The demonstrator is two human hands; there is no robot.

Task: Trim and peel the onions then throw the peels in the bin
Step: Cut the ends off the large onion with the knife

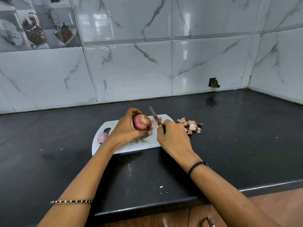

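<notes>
Striped bangle on my left forearm, black thread band on my right wrist, both arms reaching in over the counter edge. Left hand curled round a red onion, fingers over the top, thumb under it near the board, holding it just above the white cutting board. Onion: dark red skin mostly on, cut end facing the camera, pale and whitish in the middle with a ragged edge. Right hand closed round the handle of a knife; handle hidden in my fist, blade pointing up and away, just right of the onion and not touching it. A couple of pink peel bits lie on the board beside the blade. Second onion, peeled, pale pink and glossy, sits at the board's left end by the handle slot. Loose pile of peels, pink and papery, on the counter just off the board's right end. Counter is black, polished, flecked with small crumbs. Wall behind is glossy white marble-look tile, meeting a side wall in a corner on the right; a small dark hole low in one tile. Printed tiles with cups at top left. Brown wooden cabinet front below the counter edge.
</notes>
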